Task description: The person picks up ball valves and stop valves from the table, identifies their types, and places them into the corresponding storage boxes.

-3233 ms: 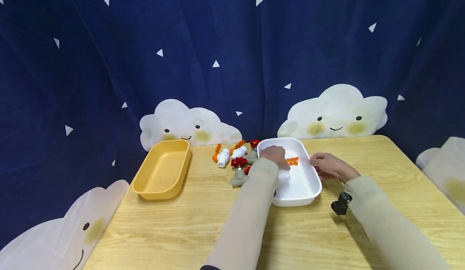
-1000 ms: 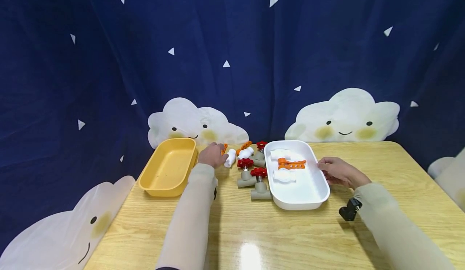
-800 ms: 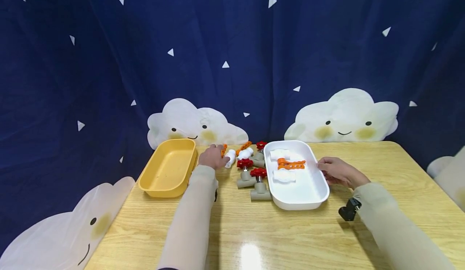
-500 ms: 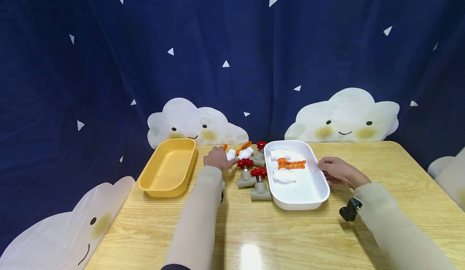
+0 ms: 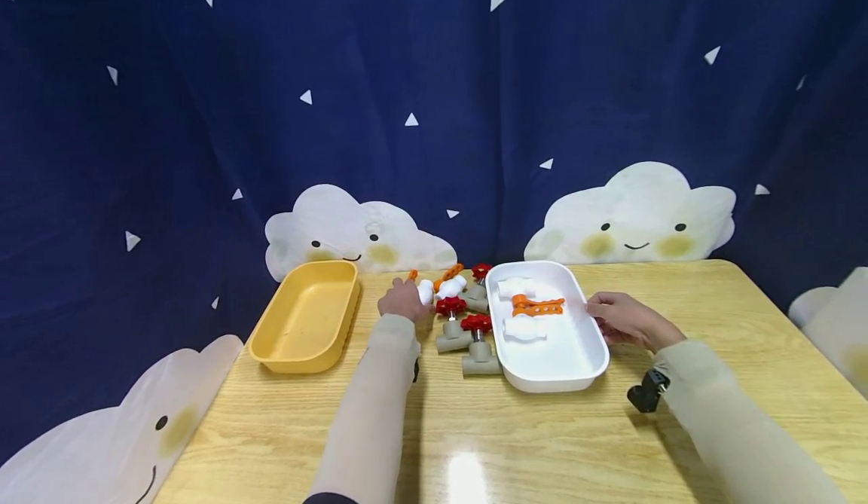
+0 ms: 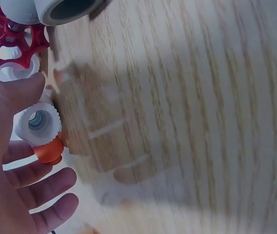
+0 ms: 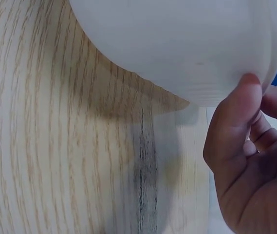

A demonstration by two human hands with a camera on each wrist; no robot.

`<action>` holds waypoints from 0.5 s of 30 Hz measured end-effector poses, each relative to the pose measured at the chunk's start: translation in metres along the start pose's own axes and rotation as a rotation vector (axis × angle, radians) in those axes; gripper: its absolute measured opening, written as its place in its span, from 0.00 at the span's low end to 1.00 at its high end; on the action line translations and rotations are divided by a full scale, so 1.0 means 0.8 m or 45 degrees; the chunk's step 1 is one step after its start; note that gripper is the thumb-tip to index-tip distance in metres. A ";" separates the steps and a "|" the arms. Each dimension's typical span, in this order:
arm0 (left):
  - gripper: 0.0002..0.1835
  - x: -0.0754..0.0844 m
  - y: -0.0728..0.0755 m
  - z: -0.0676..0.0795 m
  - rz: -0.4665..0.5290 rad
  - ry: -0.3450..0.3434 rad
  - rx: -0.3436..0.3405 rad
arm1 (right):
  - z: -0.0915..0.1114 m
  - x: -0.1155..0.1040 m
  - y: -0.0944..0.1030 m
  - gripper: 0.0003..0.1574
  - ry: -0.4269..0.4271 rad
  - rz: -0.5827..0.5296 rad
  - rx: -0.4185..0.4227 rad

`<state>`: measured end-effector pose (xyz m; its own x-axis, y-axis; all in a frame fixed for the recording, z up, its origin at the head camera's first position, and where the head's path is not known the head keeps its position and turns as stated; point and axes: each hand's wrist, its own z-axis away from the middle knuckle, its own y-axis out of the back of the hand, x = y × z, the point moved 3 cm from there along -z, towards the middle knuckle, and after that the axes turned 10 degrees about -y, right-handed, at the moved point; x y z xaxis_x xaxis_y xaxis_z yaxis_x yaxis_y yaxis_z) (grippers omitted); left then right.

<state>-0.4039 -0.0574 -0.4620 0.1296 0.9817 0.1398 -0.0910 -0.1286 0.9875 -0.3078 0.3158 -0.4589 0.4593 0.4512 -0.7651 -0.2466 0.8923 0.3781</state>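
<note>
My left hand (image 5: 401,302) is at a white plastic ball valve (image 6: 38,127) with an orange lever (image 6: 48,150). In the left wrist view the thumb lies along one side of this valve and the curled fingers along the other; in the head view the hand covers part of it. My right hand (image 5: 624,319) pinches the right rim of the white tray (image 5: 556,361) between thumb and fingers. Inside that tray lie two white ball valves (image 5: 525,328), their orange levers (image 5: 542,307) side by side.
Just right of my left hand is another white ball valve (image 5: 451,287). Grey tee-shaped valves (image 5: 480,357) with red handwheels (image 5: 450,306) stand between it and the white tray. A yellow tray (image 5: 305,323) sits at the left, near the dark blue curtain (image 5: 380,59).
My left hand was inside the white tray; it has moved left to the white ball valve and closed in on it. The right hand keeps holding the tray's rim.
</note>
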 end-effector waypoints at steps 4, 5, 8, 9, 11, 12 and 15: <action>0.36 -0.001 0.000 0.000 0.021 0.014 -0.004 | 0.001 -0.002 -0.002 0.17 0.000 0.016 -0.003; 0.35 -0.001 0.001 0.000 0.027 0.019 0.000 | 0.001 -0.003 -0.001 0.17 -0.004 0.018 0.000; 0.34 0.001 0.005 -0.001 0.046 0.027 0.011 | 0.002 -0.005 -0.001 0.17 -0.004 0.034 0.006; 0.33 0.002 0.007 -0.001 0.048 0.028 0.011 | 0.002 -0.006 -0.001 0.17 -0.007 0.032 0.009; 0.34 0.005 0.009 -0.001 0.048 0.032 0.011 | 0.003 -0.006 0.000 0.17 -0.015 0.025 0.010; 0.34 0.006 0.010 -0.001 0.044 0.036 0.007 | 0.003 -0.005 0.000 0.17 -0.014 0.026 0.008; 0.34 0.010 0.010 0.000 0.030 0.057 -0.003 | 0.003 -0.003 0.000 0.16 -0.019 0.016 0.013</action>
<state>-0.4035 -0.0503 -0.4531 0.0830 0.9837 0.1594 -0.0962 -0.1513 0.9838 -0.3065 0.3148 -0.4557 0.4691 0.4627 -0.7522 -0.2441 0.8865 0.3931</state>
